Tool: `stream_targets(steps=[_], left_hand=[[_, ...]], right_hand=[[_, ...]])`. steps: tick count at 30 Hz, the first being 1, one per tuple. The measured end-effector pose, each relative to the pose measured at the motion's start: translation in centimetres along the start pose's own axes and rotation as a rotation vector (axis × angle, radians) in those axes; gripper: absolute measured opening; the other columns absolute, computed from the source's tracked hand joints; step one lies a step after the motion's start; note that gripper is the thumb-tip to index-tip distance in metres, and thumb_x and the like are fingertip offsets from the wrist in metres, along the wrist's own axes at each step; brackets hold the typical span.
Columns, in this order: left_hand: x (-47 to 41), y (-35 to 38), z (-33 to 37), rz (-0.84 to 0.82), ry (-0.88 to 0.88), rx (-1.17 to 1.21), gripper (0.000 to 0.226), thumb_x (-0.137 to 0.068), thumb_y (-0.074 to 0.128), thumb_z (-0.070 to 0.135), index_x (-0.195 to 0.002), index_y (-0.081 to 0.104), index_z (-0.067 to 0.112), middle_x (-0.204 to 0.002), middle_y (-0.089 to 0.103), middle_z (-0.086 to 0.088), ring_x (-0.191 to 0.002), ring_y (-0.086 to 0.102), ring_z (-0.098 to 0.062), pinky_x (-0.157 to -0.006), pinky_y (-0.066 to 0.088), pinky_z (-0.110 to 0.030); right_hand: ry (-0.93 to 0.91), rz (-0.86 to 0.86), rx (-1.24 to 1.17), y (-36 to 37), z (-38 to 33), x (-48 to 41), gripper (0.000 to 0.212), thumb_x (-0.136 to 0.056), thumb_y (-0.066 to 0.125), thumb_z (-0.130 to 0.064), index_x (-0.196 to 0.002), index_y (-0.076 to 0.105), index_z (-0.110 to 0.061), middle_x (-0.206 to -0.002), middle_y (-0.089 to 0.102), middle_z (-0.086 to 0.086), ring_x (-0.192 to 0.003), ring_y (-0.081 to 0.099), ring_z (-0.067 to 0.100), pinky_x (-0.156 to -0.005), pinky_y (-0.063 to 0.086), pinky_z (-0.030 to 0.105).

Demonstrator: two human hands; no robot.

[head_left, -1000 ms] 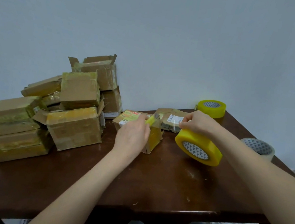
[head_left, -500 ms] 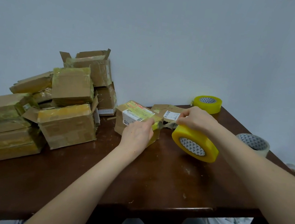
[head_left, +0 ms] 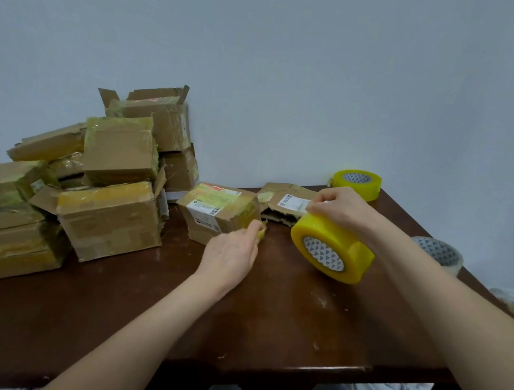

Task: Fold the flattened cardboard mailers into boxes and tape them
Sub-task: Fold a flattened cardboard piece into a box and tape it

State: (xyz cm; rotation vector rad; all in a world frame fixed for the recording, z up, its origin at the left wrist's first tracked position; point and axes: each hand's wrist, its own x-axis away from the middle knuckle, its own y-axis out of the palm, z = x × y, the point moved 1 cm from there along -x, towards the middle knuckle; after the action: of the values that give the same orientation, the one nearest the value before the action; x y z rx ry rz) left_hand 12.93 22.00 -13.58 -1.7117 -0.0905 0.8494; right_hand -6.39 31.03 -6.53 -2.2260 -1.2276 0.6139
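The left hand [head_left: 232, 249] pinches a tape end [head_left: 261, 232] at the near corner of the small box [head_left: 220, 211]. The right hand [head_left: 340, 208] grips the tilted yellow tape roll [head_left: 332, 251] over the worktop [head_left: 266, 324]. Just beyond the right hand lies one flattened mailer [head_left: 276, 194], not yet folded. Left of both hands, a pile of taped boxes [head_left: 109, 210] looks finished.

— Where was the small labelled box [head_left: 218, 213]?
— Mid-table, folded shut, yellow-taped. At its 1 o'clock lay a flattened mailer [head_left: 283, 202]; at 3 o'clock, the yellow tape roll [head_left: 332, 251], tilted.
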Motion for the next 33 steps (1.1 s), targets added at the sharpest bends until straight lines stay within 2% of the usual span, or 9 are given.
stream_targets(steps=[4,7,10,15,19,25,28,30,33], left_hand=[[1.7,1.8,0.3,-0.23,-0.054,-0.153,0.03,-0.102,0.03,0.036,-0.125,0.038,0.02,-0.104,0.063,0.001,-0.084,0.064,-0.024,-0.06,0.046,-0.034],[0.9,0.5,0.7,-0.128,-0.065,-0.173,0.037,-0.1,0.031,0.047,-0.124,0.05,0.025,-0.118,0.053,0.003,-0.1,0.057,-0.018,-0.066,0.047,-0.03],[-2.6,-3.2,1.9,0.147,-0.105,0.25,0.03,-0.095,0.05,0.039,-0.119,0.06,0.023,-0.111,0.059,0.003,-0.096,0.057,-0.014,-0.074,0.049,-0.031],[-7.4,-5.2,5.5,-0.103,-0.264,0.794,0.039,-0.076,0.072,0.049,-0.105,0.072,0.022,-0.099,0.071,0.009,-0.091,0.064,-0.009,-0.086,0.053,-0.035],[-8.0,-3.6,6.7,0.011,-0.306,0.974,0.006,-0.077,0.077,0.029,-0.077,0.077,0.024,-0.072,0.072,0.009,-0.071,0.067,-0.012,-0.07,0.059,-0.036],[-9.8,-4.0,7.0,0.084,-0.404,1.015,0.02,-0.087,0.066,0.019,-0.068,0.061,0.017,-0.064,0.063,0.0,-0.066,0.066,-0.016,-0.055,0.054,-0.029],[-10.4,-4.3,6.2,-0.053,-0.246,1.042,0.004,-0.093,0.058,0.017,-0.093,0.062,0.016,-0.09,0.064,0.002,-0.078,0.061,-0.013,-0.053,0.049,-0.018],[-10.7,-4.1,5.8,-0.238,-0.072,1.015,0.019,-0.097,0.053,0.019,-0.113,0.059,0.027,-0.113,0.06,0.011,-0.086,0.057,-0.004,-0.059,0.045,-0.012],[-10.6,-3.5,5.3,-0.487,0.031,0.977,0.021,-0.099,0.049,0.023,-0.11,0.063,0.034,-0.109,0.063,0.017,-0.091,0.056,-0.003,-0.067,0.042,-0.018]], right_hand=[[-0.01,0.083,-0.128,-0.4,0.3,0.5,0.014,-0.088,0.064,-0.025,-0.093,0.072,-0.014,-0.095,0.066,0.001,-0.079,0.055,0.01,-0.075,0.047,0.029],[-0.066,0.125,-0.152,-0.8,1.0,1.2,0.013,-0.089,0.063,-0.029,-0.092,0.07,-0.018,-0.092,0.064,-0.008,-0.08,0.054,0.006,-0.069,0.045,0.023],[-0.136,0.115,-0.122,-1.1,1.6,2.0,0.013,-0.091,0.062,-0.029,-0.093,0.069,-0.019,-0.083,0.059,-0.016,-0.077,0.053,0.004,-0.062,0.037,0.018],[-0.206,0.114,-0.083,-1.3,2.3,2.5,0.01,-0.09,0.062,-0.038,-0.081,0.065,-0.033,-0.084,0.066,-0.009,-0.085,0.062,0.014,-0.072,0.049,0.032],[-0.203,0.113,-0.084,-1.7,2.7,2.8,0.02,-0.097,0.05,-0.035,-0.092,0.066,-0.024,-0.094,0.067,-0.008,-0.094,0.062,0.017,-0.082,0.05,0.04],[-0.094,0.063,-0.199,-2.1,4.8,2.8,0.026,-0.081,0.07,-0.046,-0.096,0.058,-0.028,-0.105,0.062,-0.009,-0.097,0.06,0.009,-0.079,0.048,0.028],[-0.135,0.019,-0.215,-1.9,5.2,2.9,0.026,-0.077,0.076,-0.038,-0.093,0.058,-0.03,-0.103,0.064,-0.003,-0.094,0.061,0.014,-0.082,0.05,0.032],[-0.192,-0.016,-0.222,-1.9,4.9,3.0,0.023,-0.08,0.076,-0.029,-0.093,0.058,-0.03,-0.1,0.064,-0.002,-0.093,0.062,0.016,-0.081,0.051,0.033],[-0.247,-0.102,-0.227,-2.3,4.9,3.1,0.024,-0.082,0.074,-0.018,-0.095,0.058,-0.032,-0.096,0.062,-0.007,-0.089,0.061,0.009,-0.073,0.051,0.021]])
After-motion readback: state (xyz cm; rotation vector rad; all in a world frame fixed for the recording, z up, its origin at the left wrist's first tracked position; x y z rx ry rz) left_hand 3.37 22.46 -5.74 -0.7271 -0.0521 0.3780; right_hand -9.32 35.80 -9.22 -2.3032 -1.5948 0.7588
